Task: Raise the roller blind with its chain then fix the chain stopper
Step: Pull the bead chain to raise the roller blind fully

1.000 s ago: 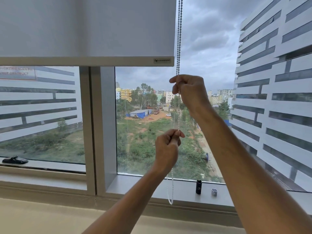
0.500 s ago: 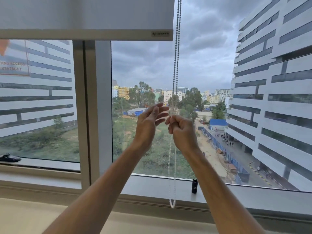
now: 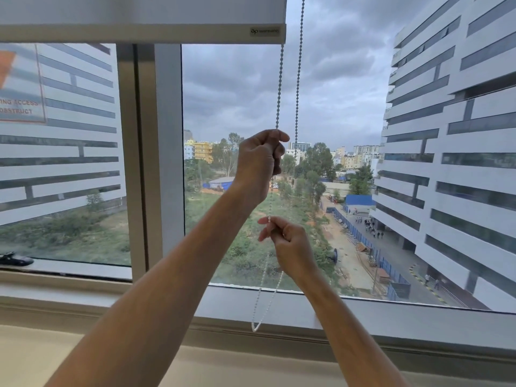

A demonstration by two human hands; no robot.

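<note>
The roller blind [image 3: 139, 15] sits high in the view, from ten to twelve o'clock, its pale bottom bar level and a small maker's label at the bar's right end. Just past that end the bead chain [image 3: 299, 65] hangs as two strands from the top edge at about one o'clock, down past the centre to a loop that ends in front of the window sill [image 3: 418, 314] at about six o'clock.

The left hand [image 3: 258, 163] is closed in a fist at the centre of the view, its fingers [image 3: 275, 152] curled tightly around the left strand, which enters the fist at the top by the thumb. The right strand passes just beside this hand on its right, untouched by it.

The right hand [image 3: 290, 241] is lower, toward five o'clock of the left hand and apart from it. Its thumb and fingers [image 3: 268, 227] are pressed together, pinching the same left strand; pale beads show at the pinch and the chain runs slackly below it.

A grey window frame post [image 3: 164, 152] stands upright at nine o'clock of the hands. A dark handle-like object [image 3: 14, 259] lies at the far left, near eight o'clock. I cannot make out a chain stopper.
</note>
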